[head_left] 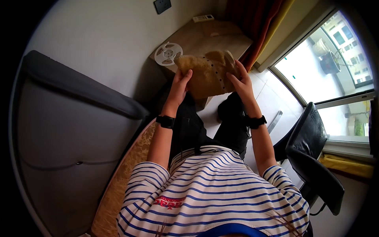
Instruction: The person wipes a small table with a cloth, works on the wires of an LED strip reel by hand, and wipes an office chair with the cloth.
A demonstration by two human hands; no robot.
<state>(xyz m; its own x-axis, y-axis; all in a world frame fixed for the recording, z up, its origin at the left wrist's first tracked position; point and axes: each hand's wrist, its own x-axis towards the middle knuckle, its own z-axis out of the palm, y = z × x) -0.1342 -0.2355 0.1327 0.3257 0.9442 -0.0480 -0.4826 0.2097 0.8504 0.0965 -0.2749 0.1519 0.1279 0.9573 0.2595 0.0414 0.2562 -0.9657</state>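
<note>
Tan and fuzzy, a cloth [203, 75] is hanging between both hands, out past the person's knees and in front of the near edge of a wooden table [201, 39]; whether it is touching the table is hard to tell. Pale tape with a row of dark dots [217, 73] is running across the cloth, right of its middle. The left hand [182, 83] is gripping the left edge, its thumb pressing on the near face while most of its fingers are hiding behind. The right hand [241, 81] is pinching the right edge, its thumb lying on the near face and its other fingers bending behind, closed on the cloth. Black bands [166, 121] are circling both wrists. On the table, a white reel [168, 54] is lying at the left, just beside the cloth, and a white remote [203, 18] is resting at the far edge. Red curtain [256, 23] is hanging at the far right, beside a glass door [304, 67]. Black and shiny, a chair [310, 138] is standing on the right, while a grey headboard [79, 118] is filling the left. Blue stripes are crossing the person's white shirt [213, 181].
</note>
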